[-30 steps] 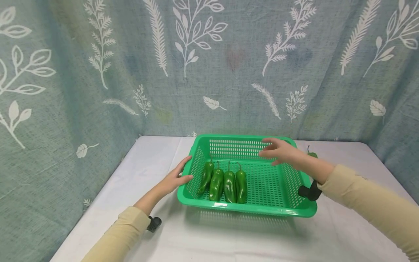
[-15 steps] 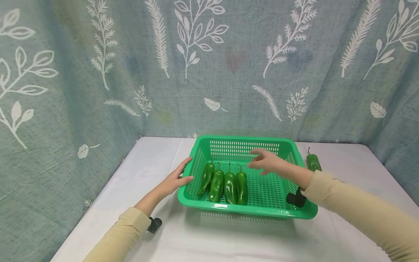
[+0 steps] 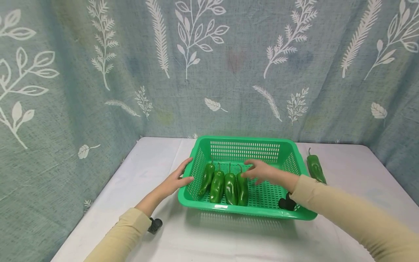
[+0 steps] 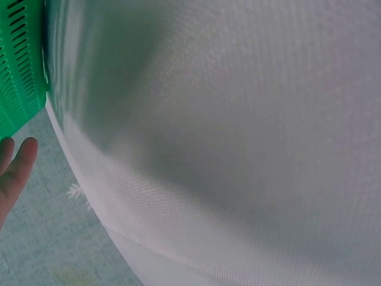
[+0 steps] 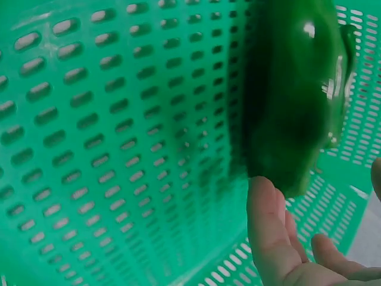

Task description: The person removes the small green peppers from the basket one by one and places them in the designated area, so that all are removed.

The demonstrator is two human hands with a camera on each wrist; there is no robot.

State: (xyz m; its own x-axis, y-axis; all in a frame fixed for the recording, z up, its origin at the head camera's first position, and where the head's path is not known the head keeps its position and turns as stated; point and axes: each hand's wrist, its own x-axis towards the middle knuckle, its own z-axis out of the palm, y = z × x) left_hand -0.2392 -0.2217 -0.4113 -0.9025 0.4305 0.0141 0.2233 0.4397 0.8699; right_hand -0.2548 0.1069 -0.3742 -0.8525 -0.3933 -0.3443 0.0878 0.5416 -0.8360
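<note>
Several glossy green peppers (image 3: 230, 189) lie side by side in the left part of a green slotted plastic basket (image 3: 248, 211). My right hand (image 3: 262, 171) is inside the basket with its fingers spread, close to the upper end of the rightmost pepper (image 3: 242, 191). The right wrist view shows a fingertip (image 5: 262, 189) at the end of a pepper (image 5: 297, 101); whether it touches cannot be told. My left hand (image 3: 171, 182) rests on the basket's left rim, fingers extended and thumb apart. Only part of this hand (image 4: 13, 176) shows beside the basket (image 4: 21, 65) in the left wrist view.
One more green pepper (image 3: 315, 167) lies on the white tablecloth (image 3: 356, 174), just right of the basket and partly hidden by the right sleeve (image 3: 340, 207). A blue-grey leaf-patterned curtain (image 3: 235, 87) stands behind and beside the table.
My right hand has moved left and toward me, from the basket's right side to the rightmost pepper inside. The pepper outside has come into fuller view. My left hand stays on the rim.
</note>
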